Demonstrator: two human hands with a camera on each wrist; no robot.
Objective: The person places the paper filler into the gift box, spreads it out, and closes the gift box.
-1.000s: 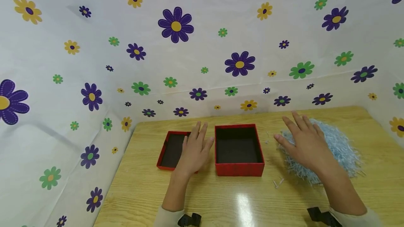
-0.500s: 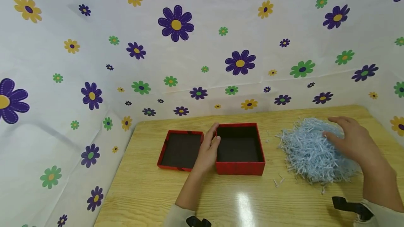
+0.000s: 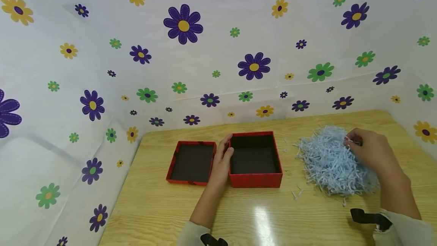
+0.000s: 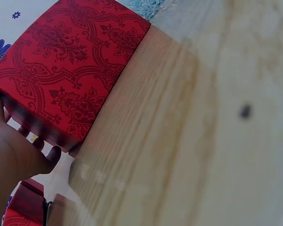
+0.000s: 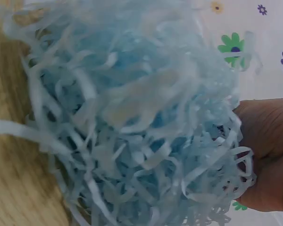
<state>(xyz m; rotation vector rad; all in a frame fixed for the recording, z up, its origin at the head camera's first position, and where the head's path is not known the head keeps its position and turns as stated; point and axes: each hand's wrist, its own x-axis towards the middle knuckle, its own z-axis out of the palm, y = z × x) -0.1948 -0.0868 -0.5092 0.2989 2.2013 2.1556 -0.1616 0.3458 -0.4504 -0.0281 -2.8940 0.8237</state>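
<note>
An open red box [image 3: 256,180] with a black inside stands mid-table, and nothing lies in it. Against its left wall rests my left hand [image 3: 220,168], fingers stretched along the side. The left wrist view shows the dark floral pattern on the red box [image 4: 70,61] and the left hand [image 4: 14,146] beside it. To the right, light blue shredded paper [image 3: 336,166] is heaped on the table. My right hand [image 3: 373,151] curls at the heap's right edge, pinching strands. In the right wrist view, shredded paper [image 5: 146,141] covers the fingers of the right hand [image 5: 269,155].
A shallow red lid [image 3: 191,162] with a black inside lies left of the box. A few loose paper strips [image 3: 295,194] are scattered between box and heap. Behind the wooden table [image 3: 153,204] hangs a white cloth [image 3: 205,67] printed with flowers.
My left hand has moved right, from over the lid to the box's side. My right hand has gone from spread above the heap to its right edge, where its fingers have curled on some strands.
</note>
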